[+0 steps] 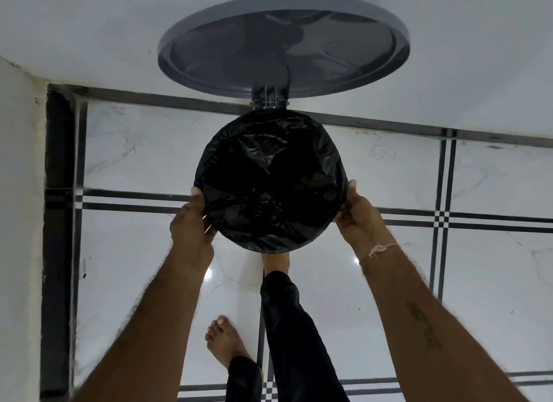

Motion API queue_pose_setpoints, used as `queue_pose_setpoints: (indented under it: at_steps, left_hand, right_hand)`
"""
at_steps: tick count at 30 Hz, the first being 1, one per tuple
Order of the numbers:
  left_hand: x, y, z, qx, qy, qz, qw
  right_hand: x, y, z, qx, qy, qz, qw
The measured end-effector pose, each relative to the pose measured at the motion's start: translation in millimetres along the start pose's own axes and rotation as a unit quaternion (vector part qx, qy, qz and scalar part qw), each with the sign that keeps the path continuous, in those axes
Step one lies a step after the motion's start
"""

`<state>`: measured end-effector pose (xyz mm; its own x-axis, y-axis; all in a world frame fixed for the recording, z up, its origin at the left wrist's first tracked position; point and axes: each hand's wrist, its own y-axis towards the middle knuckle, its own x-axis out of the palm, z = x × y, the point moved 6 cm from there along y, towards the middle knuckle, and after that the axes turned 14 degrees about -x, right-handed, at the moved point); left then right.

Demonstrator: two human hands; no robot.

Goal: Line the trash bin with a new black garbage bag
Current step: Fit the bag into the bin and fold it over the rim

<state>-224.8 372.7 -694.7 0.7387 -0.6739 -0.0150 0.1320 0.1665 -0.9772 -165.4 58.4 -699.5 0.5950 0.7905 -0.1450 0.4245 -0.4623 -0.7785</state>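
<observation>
I look straight down into a round pedal trash bin whose mouth is covered by a crinkled black garbage bag [269, 180]. The bag is folded over the bin's rim all around and sags into the inside. The grey round lid [359, 69] stands open behind it, hinged at the back and leaning against the wall. My left hand [191, 225] grips the bag-covered rim on the left side. My right hand [359, 219] grips it on the right side. One foot sits under the bin's front edge, where the pedal would be; the pedal itself is hidden.
The bin stands on a glossy white tiled floor [478, 282] with dark stripe lines, close to a white wall [89, 36] at the back and another on the left. My other bare foot [224, 341] rests on the floor below the bin.
</observation>
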Motion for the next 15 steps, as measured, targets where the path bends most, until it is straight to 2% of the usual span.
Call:
queue_pose_setpoints:
  at_steps: [3, 5, 7, 11, 15]
  left_hand:
    - [-0.8, 4.6, 4.4, -0.014, -0.007, 0.003, 1.0]
    - [-1.7, 3.8, 6.7, 0.001, -0.008, 0.018, 1.0]
    - [0.1, 2.9, 13.4, 0.051, 0.002, 0.034, 0.998]
    - [22.0, -3.1, 36.4, 0.139, 0.057, -0.002, 0.989]
    - [39.5, 2.7, 56.2, 0.165, 0.095, -0.019, 0.982]
  right_hand:
    - [0.3, 8.9, 0.8, 0.006, -0.037, -0.007, 0.999]
    - [-2.7, 9.6, -2.0, -0.025, -0.066, 0.002, 0.997]
    - [-0.5, 3.7, -13.4, -0.095, -0.069, 0.005, 0.993]
    - [31.4, -9.8, -40.0, -0.186, -0.082, -0.063, 0.977]
    - [52.9, 1.0, -47.9, -0.164, -0.067, -0.076, 0.981]
